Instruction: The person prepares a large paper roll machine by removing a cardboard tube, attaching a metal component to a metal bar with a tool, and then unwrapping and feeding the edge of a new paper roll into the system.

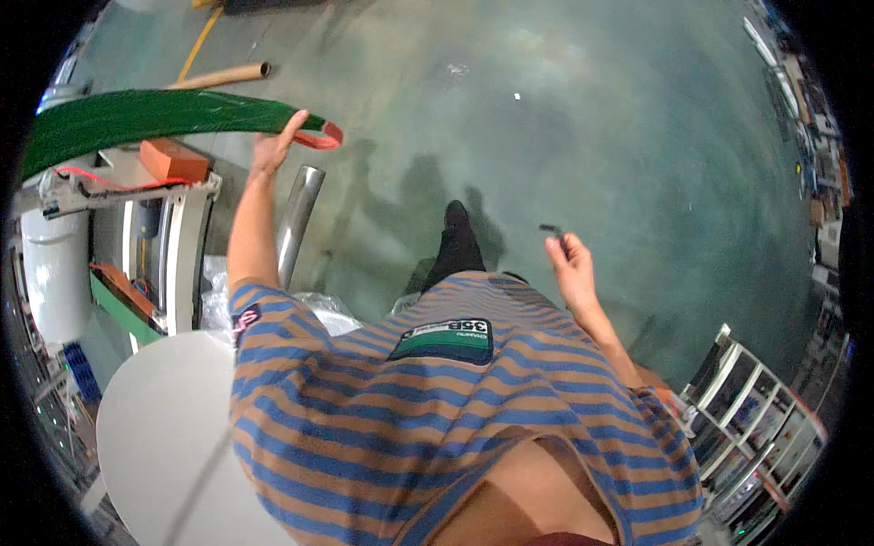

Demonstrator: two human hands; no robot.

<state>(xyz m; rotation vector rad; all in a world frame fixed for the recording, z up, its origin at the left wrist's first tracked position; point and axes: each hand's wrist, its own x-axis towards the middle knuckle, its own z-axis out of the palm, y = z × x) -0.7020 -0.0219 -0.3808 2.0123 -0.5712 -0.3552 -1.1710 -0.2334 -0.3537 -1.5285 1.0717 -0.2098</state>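
So your left hand (275, 148) has the long green strip (173, 114), gripped close to the end where its pinkish-red side curls round. Your thumb is up along the edge, but most of the fingers are tucked out of sight, so I can't tell how they wrap. The rest of the strip runs off to your left, above the white machine frame (189, 255) and the orange block (173, 160).

Your right hand (572, 266) is well apart from that, out over the green floor (619, 136), pinching a small dark object (550, 227) between thumb and fingers. Too small to make out what it is, tbh.

Near your left forearm there's a shiny metal pipe (300, 214), and a brown tube (228, 76) lies just past the strip. Big pale round thing (164, 428) down by your left side, and a metal rack (751, 400) over on your right.
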